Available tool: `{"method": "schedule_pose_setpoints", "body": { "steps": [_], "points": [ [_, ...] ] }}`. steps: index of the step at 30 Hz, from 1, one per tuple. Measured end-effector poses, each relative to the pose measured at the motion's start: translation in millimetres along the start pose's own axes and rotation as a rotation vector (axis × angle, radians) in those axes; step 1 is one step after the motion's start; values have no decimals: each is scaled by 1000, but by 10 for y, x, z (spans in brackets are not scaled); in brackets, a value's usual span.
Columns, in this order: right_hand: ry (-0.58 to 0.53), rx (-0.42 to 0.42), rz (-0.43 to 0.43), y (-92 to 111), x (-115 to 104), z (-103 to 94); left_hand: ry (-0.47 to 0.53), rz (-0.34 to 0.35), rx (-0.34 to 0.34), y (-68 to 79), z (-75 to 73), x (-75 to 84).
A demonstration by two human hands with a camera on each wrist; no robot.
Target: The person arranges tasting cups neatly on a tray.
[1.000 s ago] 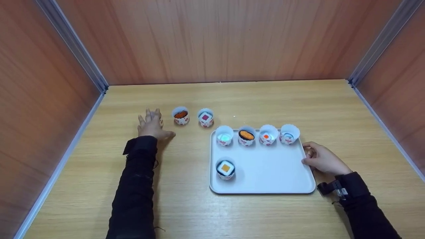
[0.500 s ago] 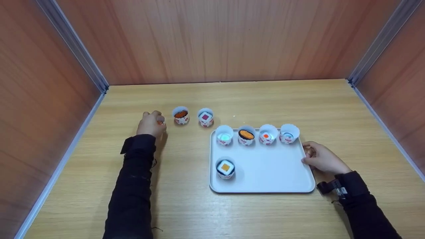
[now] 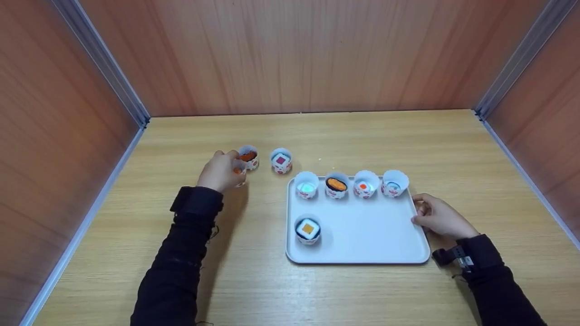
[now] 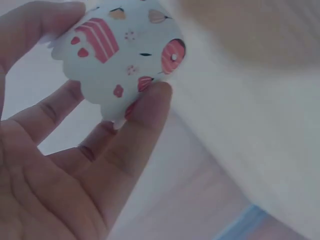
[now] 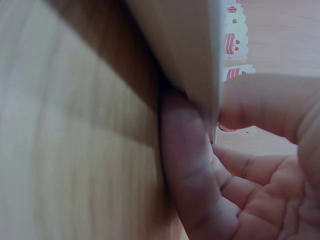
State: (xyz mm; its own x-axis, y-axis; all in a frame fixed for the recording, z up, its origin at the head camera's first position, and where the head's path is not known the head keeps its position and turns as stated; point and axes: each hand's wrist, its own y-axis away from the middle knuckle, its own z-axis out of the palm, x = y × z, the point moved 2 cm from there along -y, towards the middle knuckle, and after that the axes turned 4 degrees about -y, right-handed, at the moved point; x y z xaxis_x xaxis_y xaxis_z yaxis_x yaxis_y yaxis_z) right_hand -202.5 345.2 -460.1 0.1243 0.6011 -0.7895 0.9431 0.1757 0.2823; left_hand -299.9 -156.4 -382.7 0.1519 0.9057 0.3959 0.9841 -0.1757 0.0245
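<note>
My left hand pinches a scallop-edged paper baking cup, printed with cake slices and donuts, between thumb and fingers. Something orange shows inside that cup in the head view. Just beyond it stands another baking cup with dark orange-topped sushi, partly hidden by the fingers. To the right is a cup with a white square piece with a magenta centre. At the white tray, my right hand grips the right edge, one finger tucked beneath the rim in the right wrist view.
Along the tray's far side stand several baking cups, one with an orange-topped sushi piece. Near the tray's front left sits a cup with a white, yellow-centred piece. Wood-grain panels enclose the table at the back and sides.
My left hand came down over the leftmost cup with spread fingers, closed on it, and has carried it right, towards the neighbouring cup. My right hand and the tray stay in place.
</note>
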Motion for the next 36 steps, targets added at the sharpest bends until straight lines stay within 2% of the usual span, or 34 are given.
{"method": "schedule_pose_setpoints", "body": {
  "steps": [6, 11, 14, 18, 22, 30, 36],
  "points": [
    [2, 2, -35, 16, -3, -8, -8, 137, 100, 207, 2, 498],
    [6, 4, -30, 29, -23, -18, -14, 286, 118, 386, 57, 943],
    [10, 5, -25, 31, -31, -19, 7, 393, 85, 477, 140, 1191],
    [12, 6, -24, 30, -30, -16, -3, 511, -9, 574, 306, 1469],
    [12, 4, -24, 32, -28, -10, -41, 586, -107, 628, 486, 1678],
    [5, 2, -24, 46, -26, -10, -78, 599, -285, 650, 825, 1894],
    [21, -4, -36, 54, -17, -22, -151, 616, -347, 640, 1034, 1924]
  ]
}}
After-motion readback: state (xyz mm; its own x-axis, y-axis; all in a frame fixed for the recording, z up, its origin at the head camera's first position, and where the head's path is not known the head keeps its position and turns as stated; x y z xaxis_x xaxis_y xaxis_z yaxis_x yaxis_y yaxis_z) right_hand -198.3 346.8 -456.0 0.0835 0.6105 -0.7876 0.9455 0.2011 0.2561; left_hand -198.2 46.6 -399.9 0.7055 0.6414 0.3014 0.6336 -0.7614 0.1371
